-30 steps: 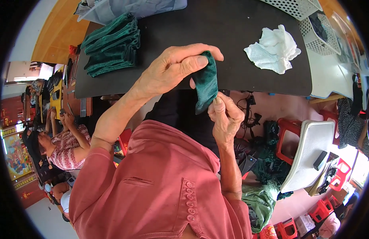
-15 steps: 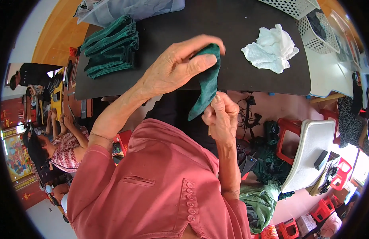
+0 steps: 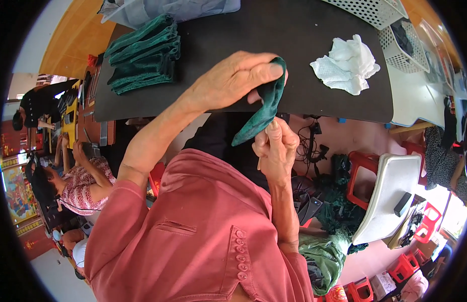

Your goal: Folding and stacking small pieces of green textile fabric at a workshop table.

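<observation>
A dark green velvet fabric strip hangs in front of me past the table's near edge. My left hand is closed on its upper part, thumb pressed against it and fingers mostly hidden behind. Lower down, my right hand pinches the strip between thumb and curled fingers, close to its loose, tapering end. A pile of similar green velvet pieces lies folded on the dark table, left of my left hand. To the right rests a crumpled white cloth or paper.
A translucent bin stands at the far left, and white perforated baskets at the right. Beyond the table edge are a white-seated chair, red stools, cables and a green bag. Other people sit at left.
The upper part of the velvet strip has curled further over my left hand's fingers. Both hands have shifted slightly, keeping their hold, and the view has tilted a little.
</observation>
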Demonstrator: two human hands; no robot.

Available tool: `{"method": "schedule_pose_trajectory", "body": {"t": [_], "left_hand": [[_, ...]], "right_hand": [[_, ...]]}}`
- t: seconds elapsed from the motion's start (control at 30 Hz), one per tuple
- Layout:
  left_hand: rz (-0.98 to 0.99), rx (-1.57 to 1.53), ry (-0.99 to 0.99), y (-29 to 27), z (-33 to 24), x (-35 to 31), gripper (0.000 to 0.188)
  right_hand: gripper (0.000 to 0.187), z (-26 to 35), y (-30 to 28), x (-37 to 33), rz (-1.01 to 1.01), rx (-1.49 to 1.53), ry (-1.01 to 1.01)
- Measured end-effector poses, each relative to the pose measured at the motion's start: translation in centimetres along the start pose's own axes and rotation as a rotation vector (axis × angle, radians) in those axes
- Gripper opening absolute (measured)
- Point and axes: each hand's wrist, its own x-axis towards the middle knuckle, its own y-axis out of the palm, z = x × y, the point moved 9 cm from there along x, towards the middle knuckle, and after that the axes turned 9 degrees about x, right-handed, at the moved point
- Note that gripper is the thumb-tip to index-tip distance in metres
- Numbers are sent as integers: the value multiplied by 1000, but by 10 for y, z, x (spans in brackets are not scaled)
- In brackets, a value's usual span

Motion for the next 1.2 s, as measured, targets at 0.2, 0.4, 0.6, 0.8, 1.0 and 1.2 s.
{"method": "schedule_pose_trajectory", "body": {"t": [0.2, 0.4, 0.6, 0.8, 1.0, 1.2], "left_hand": [[-71, -40, -47, -3, 15, -2, 41], [-190, 33, -21, -12, 8, -12, 35], [-61, 21, -94, -13, 11, -17, 39], [42, -24, -13, 1, -2, -17, 41], [26, -90, -26, 4, -4, -14, 44], [135, -67, -92, 3, 5, -18, 47]], "right_hand": [[25, -5, -7, 4, 29, 0, 135], [24, 10, -6, 3, 19, -119, 21], [16, 26, -9, 2, -45, -375, -67], [11, 76, 8, -4, -113, -861, -656], [13, 16, -5, 3, -20, -44, 0], [14, 60, -1, -1, -101, -825, -465]]}}
